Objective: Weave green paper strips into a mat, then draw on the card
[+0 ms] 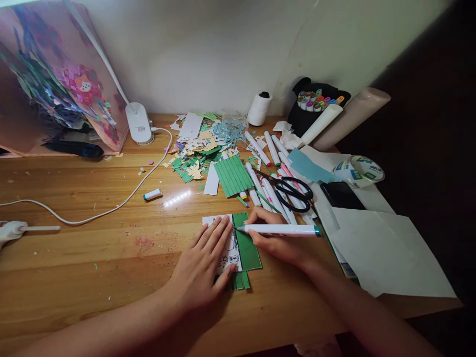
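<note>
My left hand (206, 260) lies flat, fingers stretched out, pressing a small white printed paper (229, 250) onto the wooden desk (92, 248). Beside the paper, touching it, lies a green paper piece (247, 248) with green strips poking out below. My right hand (275, 238) grips a white marker with a green end cap (286, 230), held level, its tip at the seam between the white paper and the green piece.
Black scissors (292, 191) lie on several white markers (266, 191). Green slatted paper (232, 174), paper scraps (199, 148), thread spool (259, 108), marker bag (316, 106), tape roll (359, 170), phone (340, 194), white sheets (386, 248), lamp base (138, 124), cable, glue stick (152, 194), collage board (55, 74).
</note>
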`<action>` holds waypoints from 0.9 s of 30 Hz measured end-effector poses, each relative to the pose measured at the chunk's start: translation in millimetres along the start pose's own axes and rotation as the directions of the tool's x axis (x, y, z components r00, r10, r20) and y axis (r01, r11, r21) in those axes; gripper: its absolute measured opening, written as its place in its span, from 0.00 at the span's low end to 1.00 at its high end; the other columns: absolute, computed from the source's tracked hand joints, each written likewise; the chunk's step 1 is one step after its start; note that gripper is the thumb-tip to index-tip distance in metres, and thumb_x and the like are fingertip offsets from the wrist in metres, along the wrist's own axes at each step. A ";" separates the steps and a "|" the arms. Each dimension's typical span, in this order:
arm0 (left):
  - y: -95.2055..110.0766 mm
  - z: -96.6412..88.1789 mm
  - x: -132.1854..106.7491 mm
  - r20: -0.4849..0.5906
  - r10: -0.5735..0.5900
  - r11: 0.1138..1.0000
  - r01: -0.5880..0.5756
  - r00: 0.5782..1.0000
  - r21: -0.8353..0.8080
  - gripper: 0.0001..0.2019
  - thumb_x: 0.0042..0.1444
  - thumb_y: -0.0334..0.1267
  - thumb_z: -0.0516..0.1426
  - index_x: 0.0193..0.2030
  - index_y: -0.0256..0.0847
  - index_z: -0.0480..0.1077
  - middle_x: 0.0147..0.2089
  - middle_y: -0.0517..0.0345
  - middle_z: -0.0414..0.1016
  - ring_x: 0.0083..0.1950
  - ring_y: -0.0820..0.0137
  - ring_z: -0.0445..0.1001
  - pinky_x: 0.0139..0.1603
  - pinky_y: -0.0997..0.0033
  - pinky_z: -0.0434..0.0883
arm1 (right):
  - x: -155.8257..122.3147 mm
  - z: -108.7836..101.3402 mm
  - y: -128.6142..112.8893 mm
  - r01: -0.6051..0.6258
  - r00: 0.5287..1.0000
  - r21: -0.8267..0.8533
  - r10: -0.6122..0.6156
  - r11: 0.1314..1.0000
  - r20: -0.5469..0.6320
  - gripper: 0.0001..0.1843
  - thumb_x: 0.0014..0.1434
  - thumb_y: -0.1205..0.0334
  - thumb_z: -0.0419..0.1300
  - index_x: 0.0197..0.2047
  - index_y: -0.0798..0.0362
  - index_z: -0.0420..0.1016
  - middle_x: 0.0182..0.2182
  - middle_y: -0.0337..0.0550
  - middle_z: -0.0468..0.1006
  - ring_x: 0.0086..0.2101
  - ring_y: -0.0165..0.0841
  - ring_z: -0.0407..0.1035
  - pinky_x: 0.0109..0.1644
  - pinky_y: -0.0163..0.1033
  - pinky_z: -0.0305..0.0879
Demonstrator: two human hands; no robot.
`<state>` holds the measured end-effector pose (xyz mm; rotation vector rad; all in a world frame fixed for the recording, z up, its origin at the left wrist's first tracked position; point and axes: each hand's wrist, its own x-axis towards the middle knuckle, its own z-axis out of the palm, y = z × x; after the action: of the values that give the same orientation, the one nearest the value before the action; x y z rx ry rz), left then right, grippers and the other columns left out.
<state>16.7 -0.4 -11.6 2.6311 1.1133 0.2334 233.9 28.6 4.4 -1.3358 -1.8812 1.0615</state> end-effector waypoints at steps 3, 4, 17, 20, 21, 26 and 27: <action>-0.1 -0.1 0.0 -0.004 0.001 1.000 -0.002 1.000 -0.006 0.34 0.64 0.45 0.47 0.71 0.37 0.37 0.72 0.50 0.42 0.71 0.61 0.44 0.69 0.57 0.48 | -0.3 -1.9 -3.1 -0.017 1.000 -0.035 0.018 0.999 0.025 0.05 0.52 0.69 0.56 0.29 0.52 0.63 0.25 0.34 0.68 0.26 0.28 0.61 0.28 0.33 0.54; 0.0 -0.1 0.0 0.001 -0.001 1.000 0.001 1.000 -0.003 0.34 0.64 0.45 0.48 0.71 0.36 0.38 0.72 0.50 0.42 0.71 0.61 0.43 0.69 0.57 0.48 | -0.4 -2.7 -4.3 -0.026 0.999 -0.050 0.028 0.998 0.038 0.04 0.51 0.69 0.56 0.29 0.52 0.63 0.24 0.34 0.69 0.25 0.28 0.60 0.28 0.33 0.54; 1.3 0.2 -0.1 0.005 -0.021 1.000 0.021 1.000 -0.015 0.34 0.63 0.45 0.48 0.71 0.36 0.40 0.72 0.51 0.42 0.72 0.61 0.43 0.70 0.58 0.47 | -3.6 -10.4 -7.5 0.000 0.978 -0.091 0.019 0.996 0.207 0.07 0.48 0.72 0.57 0.30 0.52 0.64 0.25 0.34 0.69 0.25 0.26 0.61 0.27 0.31 0.54; 1.2 0.3 0.1 -0.003 -0.015 1.000 0.015 1.000 -0.023 0.34 0.62 0.45 0.49 0.71 0.37 0.40 0.72 0.51 0.42 0.71 0.60 0.44 0.69 0.57 0.48 | -4.2 -10.3 -7.6 0.016 0.972 -0.096 0.007 0.995 0.236 0.07 0.48 0.73 0.56 0.29 0.52 0.63 0.25 0.34 0.69 0.25 0.27 0.61 0.27 0.31 0.54; 1.2 0.1 0.2 -0.001 -0.013 1.000 0.013 1.000 -0.020 0.34 0.62 0.45 0.49 0.71 0.36 0.40 0.72 0.50 0.42 0.71 0.60 0.44 0.69 0.57 0.48 | -4.4 -10.1 -7.4 0.022 0.970 -0.106 0.005 0.994 0.242 0.07 0.47 0.73 0.56 0.28 0.52 0.63 0.24 0.34 0.69 0.25 0.27 0.61 0.27 0.31 0.54; 1.6 -1.3 1.2 0.019 -0.017 1.000 0.017 1.000 -0.002 0.34 0.63 0.45 0.48 0.70 0.35 0.41 0.72 0.50 0.41 0.72 0.61 0.42 0.70 0.58 0.47 | -6.4 -9.3 -5.1 0.090 0.954 -0.146 -0.043 0.985 0.296 0.07 0.45 0.73 0.54 0.27 0.51 0.63 0.24 0.34 0.69 0.25 0.28 0.61 0.26 0.32 0.54; 1.9 -1.6 1.3 0.022 -0.019 1.000 0.019 1.000 -0.001 0.34 0.62 0.44 0.48 0.71 0.35 0.40 0.72 0.50 0.41 0.72 0.61 0.42 0.70 0.58 0.47 | -6.8 -9.4 -5.0 0.110 0.951 -0.146 -0.062 0.983 0.304 0.07 0.45 0.73 0.54 0.27 0.51 0.63 0.24 0.34 0.69 0.25 0.28 0.61 0.27 0.32 0.54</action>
<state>18.5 -0.4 -9.4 2.6145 1.1299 0.2002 241.4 23.8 13.3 -1.2194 -2.2694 1.1372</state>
